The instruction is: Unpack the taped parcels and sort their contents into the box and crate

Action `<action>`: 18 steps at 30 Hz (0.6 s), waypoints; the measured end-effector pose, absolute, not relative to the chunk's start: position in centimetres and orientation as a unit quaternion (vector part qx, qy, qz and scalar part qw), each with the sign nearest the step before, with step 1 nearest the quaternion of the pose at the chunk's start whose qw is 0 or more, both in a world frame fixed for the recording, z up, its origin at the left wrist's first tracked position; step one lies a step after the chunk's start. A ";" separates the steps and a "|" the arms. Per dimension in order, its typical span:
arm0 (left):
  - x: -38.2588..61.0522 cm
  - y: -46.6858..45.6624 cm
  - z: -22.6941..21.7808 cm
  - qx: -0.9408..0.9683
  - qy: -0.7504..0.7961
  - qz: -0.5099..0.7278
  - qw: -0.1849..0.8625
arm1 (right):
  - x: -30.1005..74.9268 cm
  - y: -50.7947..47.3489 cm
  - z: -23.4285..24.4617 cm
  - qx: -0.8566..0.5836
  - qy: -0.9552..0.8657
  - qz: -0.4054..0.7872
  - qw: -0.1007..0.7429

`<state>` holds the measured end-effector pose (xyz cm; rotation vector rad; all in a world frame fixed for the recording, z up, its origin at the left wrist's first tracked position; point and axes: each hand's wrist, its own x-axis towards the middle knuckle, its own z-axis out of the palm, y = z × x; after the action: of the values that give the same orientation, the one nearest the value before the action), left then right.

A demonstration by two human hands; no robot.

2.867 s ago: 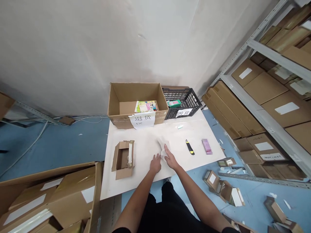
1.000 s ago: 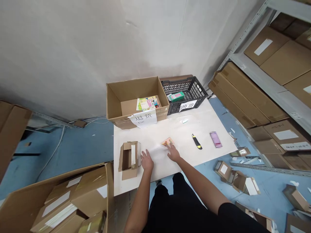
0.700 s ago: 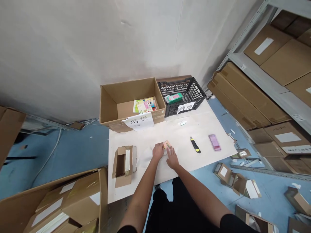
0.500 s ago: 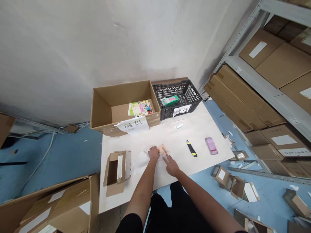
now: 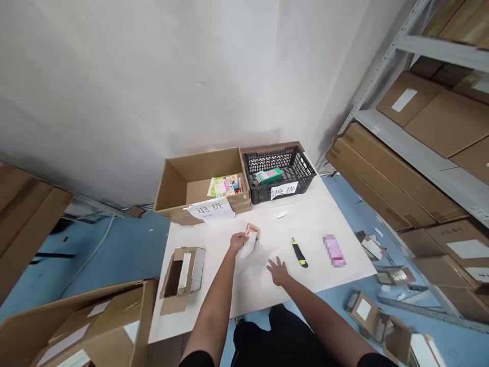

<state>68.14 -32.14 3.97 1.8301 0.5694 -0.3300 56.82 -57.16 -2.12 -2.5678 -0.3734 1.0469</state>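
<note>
My left hand (image 5: 239,240) is closed on a small flat orange packet (image 5: 255,228), raised and tilted above the white-topped table (image 5: 217,290). A whitish, partly see-through wrapper or sheet (image 5: 248,247) hangs below the packet; I cannot make out whether it is attached. My right hand (image 5: 278,271) rests on the table with its fingers spread and nothing in them. A black and yellow box cutter (image 5: 299,252) lies just to the right of that hand. Farther right is a pink, pixelated item (image 5: 334,251).
An open carton (image 5: 237,206) with booklets and a black crate (image 5: 263,193) holding a green box (image 5: 269,176) stand at the back, both with handwritten signs. A small open carton (image 5: 194,270) sits at left. Shelves of cartons (image 5: 431,112) rise at right; more boxes lie on the floor.
My left hand has lifted the orange packet and tilted it up off the table. My right hand has moved off it to the right and spread its fingers. The view has shifted slightly.
</note>
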 end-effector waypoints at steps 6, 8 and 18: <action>69.5 -30.0 9.7 0.745 0.264 -0.041 0.611 | 56.9 -58.9 -2.1 -0.924 -0.107 0.340 0.135; 69.5 -29.8 11.3 0.738 0.263 -0.015 0.622 | 57.6 -58.7 -1.2 -0.929 -0.102 0.307 0.180; 67.1 -34.4 15.9 0.704 0.207 0.044 0.678 | 70.5 -53.0 13.2 -0.828 -0.069 0.043 0.555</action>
<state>67.10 -34.38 15.89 1.5815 0.4662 0.0996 70.54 -52.96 13.22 -1.9566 -0.1636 0.1015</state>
